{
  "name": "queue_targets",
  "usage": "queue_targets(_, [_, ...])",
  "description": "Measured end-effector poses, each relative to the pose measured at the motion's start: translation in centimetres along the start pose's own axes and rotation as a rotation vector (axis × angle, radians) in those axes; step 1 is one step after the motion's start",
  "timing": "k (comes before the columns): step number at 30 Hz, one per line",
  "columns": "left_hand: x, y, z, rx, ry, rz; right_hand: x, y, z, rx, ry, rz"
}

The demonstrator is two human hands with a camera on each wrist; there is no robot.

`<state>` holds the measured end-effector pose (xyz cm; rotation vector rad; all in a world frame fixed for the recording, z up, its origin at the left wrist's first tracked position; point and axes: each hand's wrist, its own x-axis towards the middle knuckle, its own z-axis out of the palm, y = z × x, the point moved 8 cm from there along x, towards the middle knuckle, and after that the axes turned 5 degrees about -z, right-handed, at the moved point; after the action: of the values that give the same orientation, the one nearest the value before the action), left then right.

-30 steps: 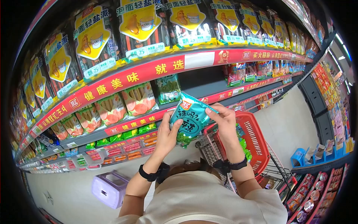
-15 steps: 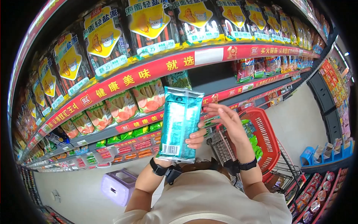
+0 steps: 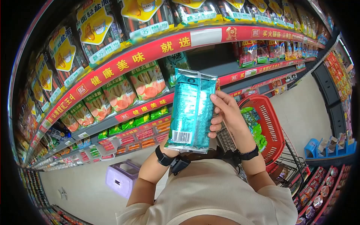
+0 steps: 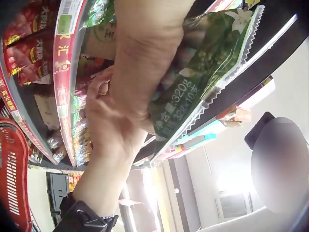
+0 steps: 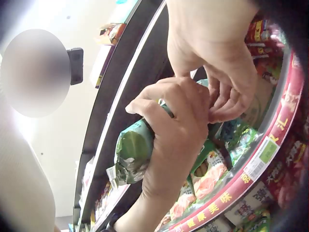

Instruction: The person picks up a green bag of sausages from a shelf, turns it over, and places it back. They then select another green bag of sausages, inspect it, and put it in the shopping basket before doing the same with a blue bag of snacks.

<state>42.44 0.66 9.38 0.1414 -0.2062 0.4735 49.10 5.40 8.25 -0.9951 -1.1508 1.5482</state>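
Observation:
A glossy teal snack packet [image 3: 192, 112] stands upright before the shelves, its printed back and barcode facing the head camera. My left hand [image 5: 176, 118] grips it from behind, fingers curled around its edge in the right wrist view; the packet hides most of this hand in the head view. My right hand [image 3: 231, 116] pinches the right edge, thumb at the border and other fingers bent beside it. The left wrist view shows the packet's dark green other face [image 4: 193, 82] with white weight print. Behind it, a similar teal packet [image 3: 176, 65] sits on the shelf.
Sausage packs [image 3: 148, 80] line the middle shelf, below a red label strip [image 3: 131, 60]. To my right is a red basket [image 3: 272, 127] with green packets inside, on a metal cart [image 3: 292, 165]. A lilac stool [image 3: 120, 180] stands on the floor at left.
The packet has been turned from its front to its back and raised slightly. My right hand came off it half a second ago and now is back at its right edge.

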Motion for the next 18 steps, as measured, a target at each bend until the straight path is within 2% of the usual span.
queue_targets(4, [0.5, -0.3, -0.1, 0.007, 0.028, 0.016, 0.0, 0.5, -0.7, 0.02, -0.019, 0.024])
queue_targets(5, [0.7, -0.3, -0.3, 0.027, -0.034, 0.011, 0.0, 0.5, -0.8, 0.018, -0.021, 0.02])
queue_targets(7, [1.1, 0.3, -1.8, 0.061, -0.11, 0.006, -0.1, -1.4, -1.5, -0.044, 0.061, -0.196])
queue_targets(9, [0.3, 2.7, -6.9, 0.388, 0.321, 0.15, -0.5, -1.4, -2.5, 0.045, 0.086, -0.201])
queue_targets(10, [-0.2, 3.8, -6.8, 0.467, 0.664, 0.191, -0.8, -2.1, -3.0, -0.027, 0.074, -0.267])
queue_targets(11, [-0.8, 4.0, -6.0, 0.469, 1.008, 0.336, -1.1, -2.9, -3.5, -0.1, 0.059, -0.334])
queue_targets(13, [0.7, 5.3, -6.4, 0.595, 0.871, 0.471, -1.3, -2.0, -4.2, -0.149, -0.076, -0.192])
queue_targets(15, [1.3, 6.1, -7.2, 0.624, 0.888, 0.525, -0.9, -1.9, -4.9, -0.341, -0.09, -0.242])
queue_targets(17, [1.9, 6.9, -5.8, 1.032, 1.033, 0.479, 1.1, -1.6, -6.2, -0.387, -0.049, -0.301])
queue_targets(18, [2.6, 7.2, -5.2, 1.018, 0.972, 0.494, 2.1, -2.0, -7.0, -0.42, 0.002, -0.357])
